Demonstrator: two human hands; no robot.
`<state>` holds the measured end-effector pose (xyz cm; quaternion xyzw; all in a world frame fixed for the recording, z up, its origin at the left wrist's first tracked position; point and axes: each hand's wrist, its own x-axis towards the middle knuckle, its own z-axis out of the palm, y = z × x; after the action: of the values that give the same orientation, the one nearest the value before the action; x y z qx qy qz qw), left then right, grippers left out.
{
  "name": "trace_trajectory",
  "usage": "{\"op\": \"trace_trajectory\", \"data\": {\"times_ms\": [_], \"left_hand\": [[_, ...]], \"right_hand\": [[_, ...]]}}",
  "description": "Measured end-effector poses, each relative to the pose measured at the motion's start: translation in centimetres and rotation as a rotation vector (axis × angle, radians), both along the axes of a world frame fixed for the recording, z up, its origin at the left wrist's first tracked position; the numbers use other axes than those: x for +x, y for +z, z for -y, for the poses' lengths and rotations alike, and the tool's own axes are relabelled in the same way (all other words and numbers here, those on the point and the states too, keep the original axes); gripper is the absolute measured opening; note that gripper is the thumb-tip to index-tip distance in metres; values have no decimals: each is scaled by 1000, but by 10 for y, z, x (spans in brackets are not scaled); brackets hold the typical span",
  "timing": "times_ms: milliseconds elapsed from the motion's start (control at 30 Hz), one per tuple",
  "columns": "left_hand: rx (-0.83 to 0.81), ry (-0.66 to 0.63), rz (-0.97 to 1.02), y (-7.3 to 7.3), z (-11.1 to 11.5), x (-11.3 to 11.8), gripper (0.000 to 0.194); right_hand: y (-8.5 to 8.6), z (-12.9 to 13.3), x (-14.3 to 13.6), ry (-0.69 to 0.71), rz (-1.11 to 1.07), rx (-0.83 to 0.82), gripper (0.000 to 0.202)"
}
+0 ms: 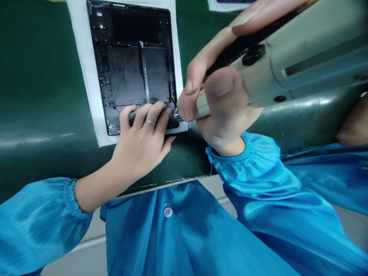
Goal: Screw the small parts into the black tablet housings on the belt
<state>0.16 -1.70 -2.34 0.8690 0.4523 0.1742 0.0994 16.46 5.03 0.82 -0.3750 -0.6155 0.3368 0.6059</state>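
A black tablet housing (126, 76) lies open side up on a white sheet (88, 88). Inside it a dark flat battery (156, 73) shows, crossed by a flat ribbon cable (144, 71). My left hand (138, 143), with a ring on one finger, rests its spread fingertips on the housing's near edge. In my right hand (222, 103) is a pale electric screwdriver (299, 65), held tilted. Its metal tip end (177, 114) points at the housing's near right corner, beside my left fingers. Whether the bit touches a screw is hidden.
The green work surface (37, 99) ends at a pale front edge (172, 183) close to my body. Another dark item on a white sheet (214, 6) lies at the top. At the far right, part of another person's arm (355, 122) shows.
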Motion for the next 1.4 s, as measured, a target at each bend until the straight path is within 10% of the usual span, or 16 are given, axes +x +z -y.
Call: {"op": "trace_trajectory", "data": {"times_ms": [100, 300, 567, 833, 1000, 1167, 1400], "left_hand": [[-40, -2, 12, 4, -1, 0, 53], [-183, 16, 18, 35, -13, -25, 50], [-295, 467, -391, 73, 4, -90, 38], [-304, 415, -150, 52, 13, -101, 16], [-501, 684, 445, 51, 1, -109, 26], [-427, 852, 764, 35, -37, -121, 55], [-275, 560, 675, -11, -129, -173, 86]], "right_hand": [[-2, -2, -7, 0, 30, 291, 44], [-10, -7, -7, 55, -20, 240, 31], [-21, -11, -6, 230, -143, 155, 46], [-5, -25, 8, 105, -223, 234, 41], [-1, -51, 42, -201, -340, 223, 29], [-3, -56, 53, -163, -500, 352, 30], [9, -33, 64, 16, -273, 47, 26]]}}
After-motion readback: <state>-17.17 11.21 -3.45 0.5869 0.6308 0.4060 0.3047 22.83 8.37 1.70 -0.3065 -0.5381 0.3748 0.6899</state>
